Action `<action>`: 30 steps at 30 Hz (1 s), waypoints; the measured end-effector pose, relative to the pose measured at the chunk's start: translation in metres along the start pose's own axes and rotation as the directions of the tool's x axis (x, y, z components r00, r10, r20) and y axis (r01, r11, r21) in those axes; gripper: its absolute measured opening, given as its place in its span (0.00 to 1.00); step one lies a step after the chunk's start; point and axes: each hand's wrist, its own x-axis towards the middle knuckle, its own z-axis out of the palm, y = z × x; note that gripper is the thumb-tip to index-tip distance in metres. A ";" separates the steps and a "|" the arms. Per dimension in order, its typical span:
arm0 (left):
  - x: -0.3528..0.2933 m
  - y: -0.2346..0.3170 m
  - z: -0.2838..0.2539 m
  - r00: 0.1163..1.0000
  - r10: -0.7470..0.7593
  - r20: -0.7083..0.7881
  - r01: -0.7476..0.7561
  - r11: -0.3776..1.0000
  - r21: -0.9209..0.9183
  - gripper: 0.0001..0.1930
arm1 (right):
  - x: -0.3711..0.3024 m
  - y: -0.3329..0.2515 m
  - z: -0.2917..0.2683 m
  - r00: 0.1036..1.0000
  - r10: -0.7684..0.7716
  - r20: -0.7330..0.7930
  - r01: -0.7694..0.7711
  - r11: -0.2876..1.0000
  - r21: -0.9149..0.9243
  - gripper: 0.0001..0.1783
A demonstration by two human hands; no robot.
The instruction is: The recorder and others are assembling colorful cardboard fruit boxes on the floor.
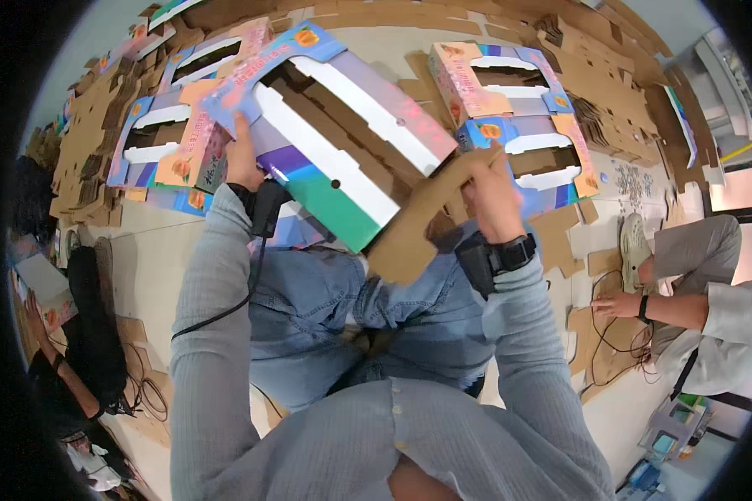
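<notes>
From here I see the left hand's (242,157) fingers holding 1 printed carton (326,159), tilted; the right hand's (495,202) fingers grip 1 brown cardboard piece (405,240) at its near end.

Box (334,146) blocks straight ahead; brown cardboard (414,230) in your right hand (495,202) juts off its near right end. Left stack (190,138) crowds your left hand (242,163); right stack (522,125) walls the other side, gap widening farther out. Floor (146,259) free left of your left forearm (213,292); cable (244,302) crosses that sleeve.
</notes>
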 end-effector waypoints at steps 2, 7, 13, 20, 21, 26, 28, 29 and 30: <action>0.002 -0.003 0.006 0.999 -0.032 -0.006 0.032 0.999 0.021 0.34 | 0.005 -0.009 -0.003 0.999 0.025 0.027 -0.025 1.000 0.000 0.36; 0.004 -0.005 0.022 0.954 -0.290 -0.075 0.300 0.919 0.255 0.35 | 0.016 -0.005 0.000 0.993 -0.008 0.116 0.032 0.977 -0.212 0.31; -0.013 -0.007 0.015 0.984 -0.143 -0.106 0.176 0.880 0.442 0.32 | 0.034 0.013 -0.008 0.954 -0.169 0.248 0.278 0.807 -0.521 0.29; -0.084 0.012 0.025 0.945 0.275 0.180 -0.308 0.554 0.773 0.30 | 0.063 0.031 -0.006 0.941 -0.163 0.298 0.333 0.615 -0.715 0.36; -0.100 0.005 0.031 0.886 0.340 0.315 -0.453 0.495 0.741 0.32 | 0.065 0.036 -0.004 0.939 -0.185 0.289 0.343 0.502 -0.794 0.37; -0.174 -0.031 0.046 0.966 0.193 0.173 -0.257 0.623 0.739 0.31 | 0.074 0.041 0.002 0.953 -0.089 0.289 0.296 0.474 -0.830 0.39; -0.189 -0.046 0.049 0.936 0.098 0.337 -0.246 0.868 0.431 0.32 | 0.075 0.037 0.007 0.968 -0.004 0.250 0.241 0.286 -0.927 0.40; -0.191 -0.056 0.053 0.951 0.062 0.303 -0.201 0.868 0.454 0.32 | 0.075 0.034 0.010 0.965 0.006 0.264 0.251 0.286 -0.925 0.40; -0.191 -0.065 0.055 0.956 0.088 0.281 -0.192 0.910 0.368 0.34 | 0.074 0.032 0.012 0.967 0.015 0.255 0.244 0.242 -0.939 0.40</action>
